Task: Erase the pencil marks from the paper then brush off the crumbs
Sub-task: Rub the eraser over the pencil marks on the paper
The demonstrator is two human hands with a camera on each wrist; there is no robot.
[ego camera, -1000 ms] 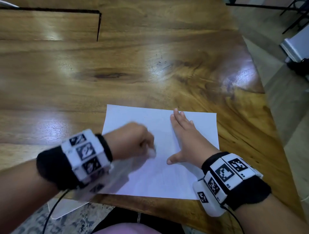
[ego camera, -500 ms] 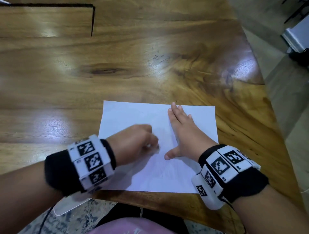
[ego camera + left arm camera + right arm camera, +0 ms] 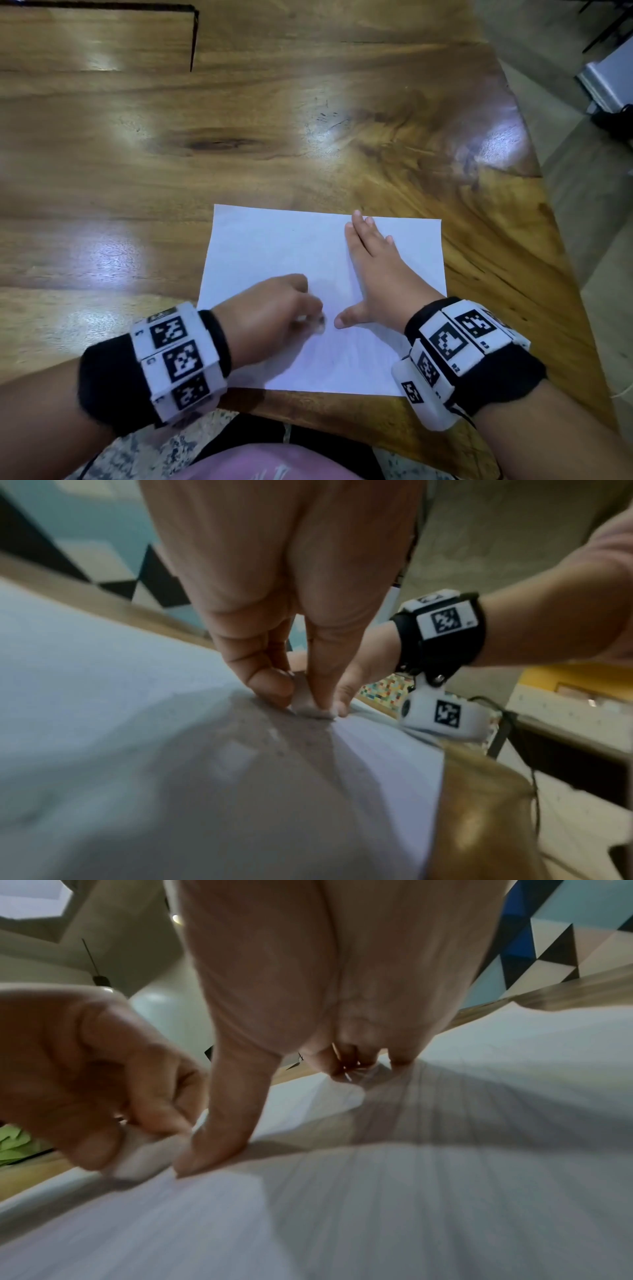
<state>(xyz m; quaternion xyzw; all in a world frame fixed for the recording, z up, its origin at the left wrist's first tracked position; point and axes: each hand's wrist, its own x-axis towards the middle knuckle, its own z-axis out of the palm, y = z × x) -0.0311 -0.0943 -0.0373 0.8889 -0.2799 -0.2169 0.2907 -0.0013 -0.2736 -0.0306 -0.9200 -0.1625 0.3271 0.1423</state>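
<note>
The left hand (image 3: pixel 270 315) pinches a small white block eraser (image 3: pixel 310 706) between thumb and fingertips, fingers curled tightly round it. The eraser's lower end touches the white rectangular sheet of paper (image 3: pixel 274 246), which lies flat on the glossy brown wooden table (image 3: pixel 239 137) near the table's front edge. The contact point sits just beside the right thumb tip, on the near half of the sheet.

The right hand (image 3: pixel 376 274) lies flat on the paper, palm down, fingers straight and close together, thumb spread toward the eraser. It holds nothing; it presses the sheet against the table. From the pinch, these fingers extend away toward the paper's far edge.

Faint grey pencil strokes (image 3: pixel 445 1123) show on the sheet near the right palm. Small specks lie on the paper below the eraser in the left wrist view; what they are cannot be told.

Both wrists carry black bands with white marker blocks (image 3: pixel 178 359).
</note>
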